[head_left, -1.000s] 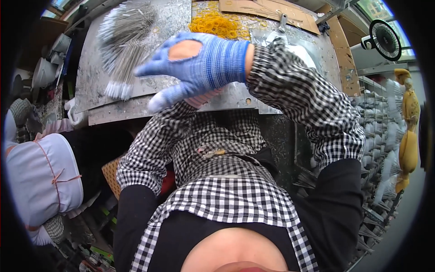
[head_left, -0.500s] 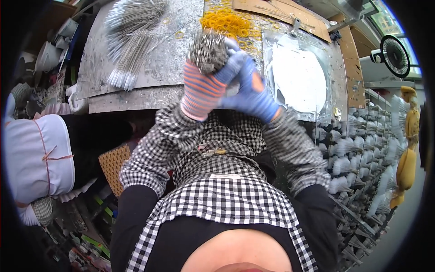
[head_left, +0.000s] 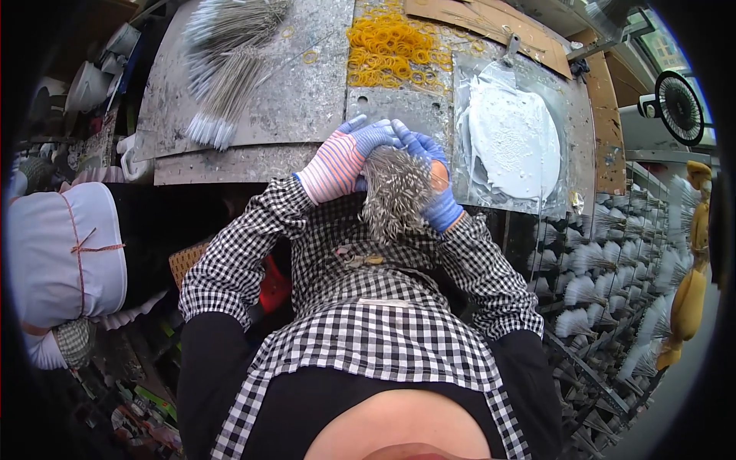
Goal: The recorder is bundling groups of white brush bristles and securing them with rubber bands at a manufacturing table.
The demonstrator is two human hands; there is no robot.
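At the near edge of the worktable, a thick bundle of thin grey stems [head_left: 395,198] with pale ends is tilted toward my body. My left hand [head_left: 343,157], in a white glove striped orange and blue, is closed around its far left side. On the other side my right hand [head_left: 435,180], in a blue striped glove with a hole showing skin, grips the bundle too. The fingertips of both hands meet at its far end. The part of the bundle between the palms is hidden.
Yellow rubber bands [head_left: 395,47] lie piled beyond my hands. White paste [head_left: 512,138] is spread at the right, with a scraper [head_left: 511,50] behind it. White-tipped stems [head_left: 222,92] lie at the left. A rack of white tufts [head_left: 590,284], a fan [head_left: 679,107] and another person [head_left: 65,253] flank me.
Both hands have come down toward my body with the bundle. Its dense end, which pointed up and away at the left hand, is now tipped toward me between the hands.
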